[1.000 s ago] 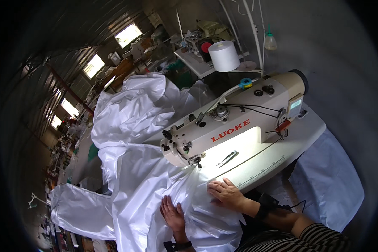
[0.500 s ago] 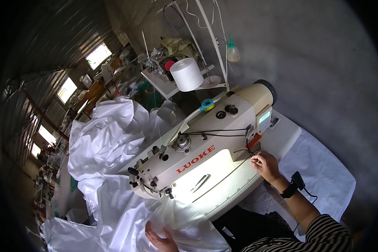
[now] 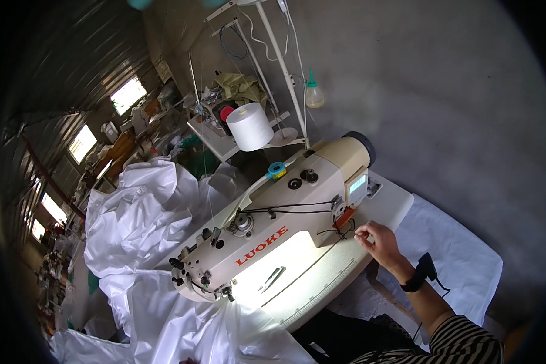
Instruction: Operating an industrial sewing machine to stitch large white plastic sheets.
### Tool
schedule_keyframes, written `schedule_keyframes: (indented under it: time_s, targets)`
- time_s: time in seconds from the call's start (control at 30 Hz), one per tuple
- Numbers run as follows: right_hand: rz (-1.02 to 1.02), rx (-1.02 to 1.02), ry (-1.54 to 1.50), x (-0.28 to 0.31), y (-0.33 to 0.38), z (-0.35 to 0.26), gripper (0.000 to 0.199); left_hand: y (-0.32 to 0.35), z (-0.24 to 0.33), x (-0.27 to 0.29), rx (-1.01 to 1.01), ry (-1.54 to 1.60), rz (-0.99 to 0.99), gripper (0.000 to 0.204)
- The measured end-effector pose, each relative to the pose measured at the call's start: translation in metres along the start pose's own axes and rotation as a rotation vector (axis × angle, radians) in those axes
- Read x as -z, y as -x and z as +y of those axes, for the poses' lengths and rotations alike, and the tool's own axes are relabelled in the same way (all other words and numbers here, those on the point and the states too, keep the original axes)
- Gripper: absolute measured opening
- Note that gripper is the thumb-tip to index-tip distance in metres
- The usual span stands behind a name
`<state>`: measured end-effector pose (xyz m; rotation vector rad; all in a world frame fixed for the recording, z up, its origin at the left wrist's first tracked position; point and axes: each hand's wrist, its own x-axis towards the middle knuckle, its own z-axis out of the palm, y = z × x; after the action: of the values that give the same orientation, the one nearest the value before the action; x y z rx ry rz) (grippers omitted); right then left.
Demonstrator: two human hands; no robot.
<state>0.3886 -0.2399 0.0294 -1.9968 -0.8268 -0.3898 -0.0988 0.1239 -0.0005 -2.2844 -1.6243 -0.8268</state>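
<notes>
A cream sewing machine (image 3: 303, 206) stands on its worktable (image 3: 312, 267), its lamp lighting the bed. White glossy fabric (image 3: 170, 321) lies under the needle end and spills to the left in big folds. My right hand (image 3: 378, 244) hovers over the table's right part, beside thin black cords (image 3: 341, 232), its fingers curled in; whether anything small is between them is hidden. Of my left hand (image 3: 188, 361) only a dark sliver shows at the lower edge, by the fabric. A pair of thread snips (image 3: 273, 279) lies on the lit bed.
A white thread cone (image 3: 249, 127) stands behind the machine, near a thread stand pole (image 3: 279, 54). From it hangs an oil bottle (image 3: 314, 97) with a green tip. More white cloth (image 3: 455, 261) lies right of the table. A cluttered side table (image 3: 212, 136) stands farther back.
The view has shifted, so the machine sits lower and farther left. My left hand, spread on the fabric before, has slipped almost out of the picture. My right hand stays near the cords, fingers curled.
</notes>
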Motion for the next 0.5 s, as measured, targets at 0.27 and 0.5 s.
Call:
schedule_keyframes:
  time_s: [0.27,0.5]
  targets:
    - [0.027,-0.090,0.355,-0.025,-0.005,0.070,0.020,0.015,-0.047,-0.039,0.065,0.020,0.153,0.020]
    - [0.044,-0.028,0.393,-0.020,-0.008,0.078,0.024,0.002,-0.030,-0.019,0.097,0.126,-0.066,0.026]
